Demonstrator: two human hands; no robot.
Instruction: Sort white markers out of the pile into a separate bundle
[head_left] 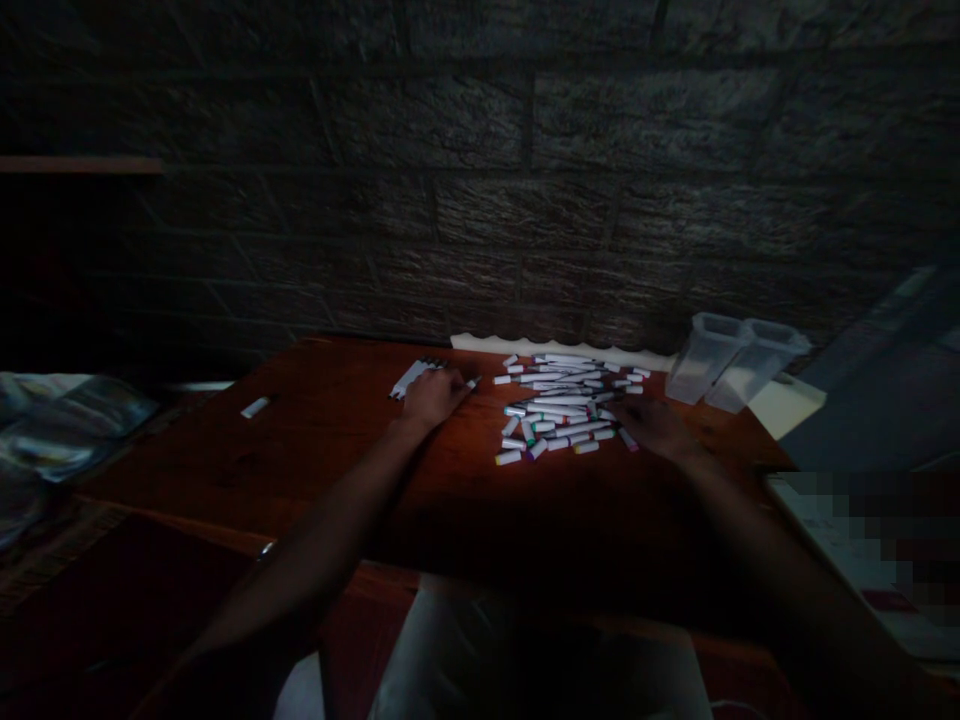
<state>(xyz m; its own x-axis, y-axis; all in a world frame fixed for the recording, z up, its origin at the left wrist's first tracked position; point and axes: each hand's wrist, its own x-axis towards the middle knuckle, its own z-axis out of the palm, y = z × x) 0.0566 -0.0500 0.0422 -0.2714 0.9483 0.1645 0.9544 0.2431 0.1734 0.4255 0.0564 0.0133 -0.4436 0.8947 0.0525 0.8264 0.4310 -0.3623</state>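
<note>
My left hand point(433, 398) rests on the table with its fingers closed on a marker point(472, 383), whose end shows past the fingertips. Just behind it lies a small row of white markers point(411, 376) with dark ends, partly covered by the hand. A spread of white markers point(562, 401) and loose caps point(512, 444) in several colours lies between my hands. At the right edge of this spread is my right hand point(651, 424), fingers bent together by the marker ends; what they grip is too dark to make out. A pink-ended cap point(628, 439) lies beside it.
One white cap or short marker point(255, 408) lies apart on the left of the wooden table point(300, 480). Two clear plastic containers point(731, 362) stand at the back right. A pale wavy-edged strip point(562, 350) runs along the stone-block wall point(525, 200).
</note>
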